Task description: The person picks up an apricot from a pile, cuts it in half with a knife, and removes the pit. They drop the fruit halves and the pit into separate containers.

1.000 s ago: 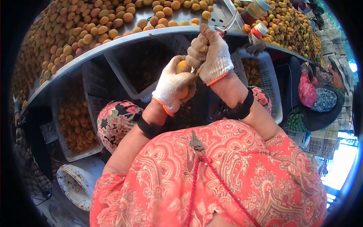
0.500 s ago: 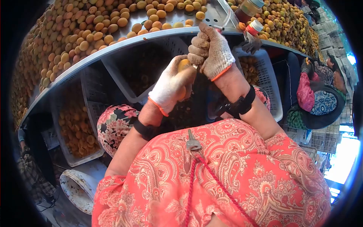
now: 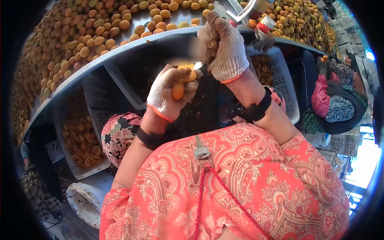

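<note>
My left hand (image 3: 170, 90), in a white glove with stained fingers, is closed around apricots. One yellow-orange apricot (image 3: 185, 74) shows at the fingertips, and a second apricot (image 3: 178, 91) sits against the palm side. My right hand (image 3: 224, 48), in a brown-stained white glove, is curled in a fist just above and to the right. Beside its fingers, close to the upper apricot, shows the bright tip of what looks like a small knife (image 3: 198, 65); its handle is hidden in the fist. A dark blurred patch lies left of that fist.
Whole apricots (image 3: 86, 52) heap on a metal table with a raised rim (image 3: 132, 44). Below stand crates, one with apricot halves (image 3: 82, 140), and a blue-grey crate (image 3: 286, 86) at right. A red bottle (image 3: 266, 25) and white bucket (image 3: 82, 200) are near. Another person (image 3: 338, 96) sits at right.
My hands have moved apart: the left went down and left, the right slightly up. The left hand has turned, so two apricots now show. A white curved handle now shows more at the table edge.
</note>
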### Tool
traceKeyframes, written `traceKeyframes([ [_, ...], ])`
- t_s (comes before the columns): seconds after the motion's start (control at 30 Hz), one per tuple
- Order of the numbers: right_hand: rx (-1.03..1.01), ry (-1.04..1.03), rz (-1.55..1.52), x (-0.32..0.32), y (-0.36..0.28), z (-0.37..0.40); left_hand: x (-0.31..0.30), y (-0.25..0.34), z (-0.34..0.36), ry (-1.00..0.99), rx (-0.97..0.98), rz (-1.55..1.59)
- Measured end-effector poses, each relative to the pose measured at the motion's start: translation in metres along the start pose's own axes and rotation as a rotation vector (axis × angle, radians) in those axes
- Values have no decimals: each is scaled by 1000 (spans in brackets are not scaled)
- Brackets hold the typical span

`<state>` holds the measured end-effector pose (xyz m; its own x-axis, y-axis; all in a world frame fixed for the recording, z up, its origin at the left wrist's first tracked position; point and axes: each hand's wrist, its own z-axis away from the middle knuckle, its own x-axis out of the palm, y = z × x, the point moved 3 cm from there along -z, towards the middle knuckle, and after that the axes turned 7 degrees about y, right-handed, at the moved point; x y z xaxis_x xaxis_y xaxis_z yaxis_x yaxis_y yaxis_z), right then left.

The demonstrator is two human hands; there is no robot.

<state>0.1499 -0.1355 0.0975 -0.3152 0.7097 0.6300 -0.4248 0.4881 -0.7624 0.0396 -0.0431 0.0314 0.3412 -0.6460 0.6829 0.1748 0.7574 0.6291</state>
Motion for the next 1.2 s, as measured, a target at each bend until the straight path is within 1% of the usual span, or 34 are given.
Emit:
traceKeyframes([
  [0.03,-45,2,54,2,-1,3,1,1,0,19,81,-29],
  [0.07,-40,93,66,4,2,4,3,3,1,13,83,-29],
  [0.13,-58,76,29,1,3,4,5,8,3,-61,63,-38],
  [0.23,-75,35,-26,1,4,4,1,4,-5,-65,26,8],
  [0.3,-98,103,90,6,3,8,0,2,-5,-72,36,-3],
  [0.33,-97,103,88,7,2,9,0,2,-5,-78,49,-14],
  [0.4,-180,111,135,10,1,10,-3,0,-7,-68,56,-10],
  [0.43,-179,110,134,11,2,11,-4,0,-8,-61,60,-6],
  [0.5,-237,63,164,15,1,14,-1,1,-6,-59,61,-19],
  [0.57,-218,100,153,15,4,14,1,3,-5,-59,63,-31],
  [0.63,-199,134,142,14,8,13,3,2,-3,-120,-21,151],
  [0.67,-212,146,153,12,10,12,5,1,-1,-120,-18,153],
  [0.73,-224,158,164,10,13,11,4,-3,3,65,-39,156],
  [0.77,-232,157,185,9,13,11,1,-4,1,65,-38,157],
  [0.83,-241,156,205,11,14,12,-6,-12,-6,28,-173,329],
  [0.9,-249,198,201,14,15,13,-8,-16,-11,26,-170,359],
  [0.97,-255,182,223,13,18,13,-7,-19,-11,27,-166,389],
  [1.03,-261,164,244,16,22,13,-5,-15,-9,32,11,206],
  [1.1,-311,177,259,21,25,15,-2,-13,-7,55,36,178],
  [1.13,-315,137,238,16,27,12,-2,-12,-6,78,59,151],
  [1.2,-319,131,239,17,29,8,0,-11,-6,98,83,124],
])
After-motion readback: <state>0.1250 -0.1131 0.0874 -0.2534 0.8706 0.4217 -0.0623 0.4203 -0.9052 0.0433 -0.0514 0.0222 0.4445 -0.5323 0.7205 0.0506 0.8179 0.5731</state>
